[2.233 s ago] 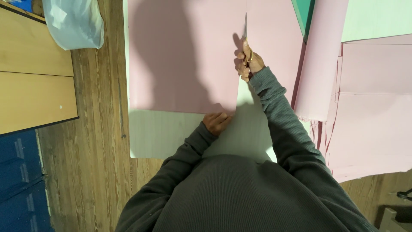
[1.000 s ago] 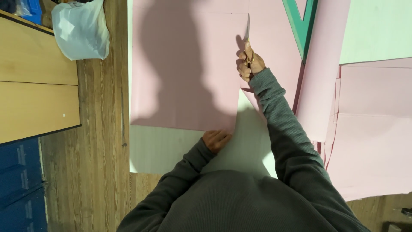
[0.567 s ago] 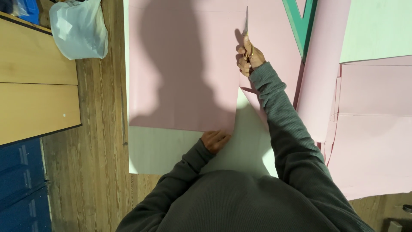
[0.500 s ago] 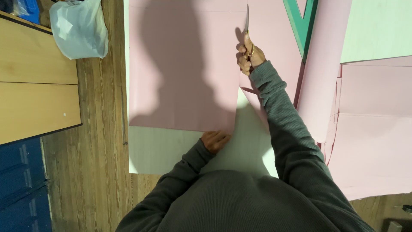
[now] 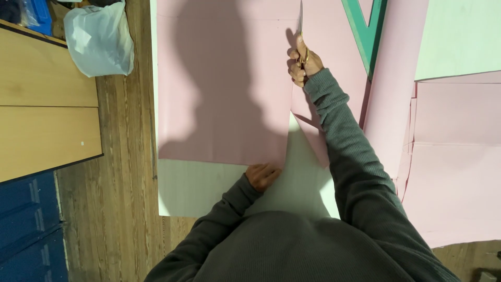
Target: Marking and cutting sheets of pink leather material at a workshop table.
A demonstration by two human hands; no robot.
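At twelve o'clock, the right hand [image 5: 301,63] grips scissors [image 5: 301,23] cutting pink paper [image 5: 224,89]; the left hand [image 5: 262,175] should press flat, keeping the cut straight.

One white plastic bag [image 5: 99,39] sits at the top left on the wooden floor [image 5: 125,156], bulging, beside a wooden board [image 5: 47,104].

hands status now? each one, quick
Left hand: flat, pressing the near edge of the pink sheet.
Right hand: closed on the scissors, blades in the sheet.
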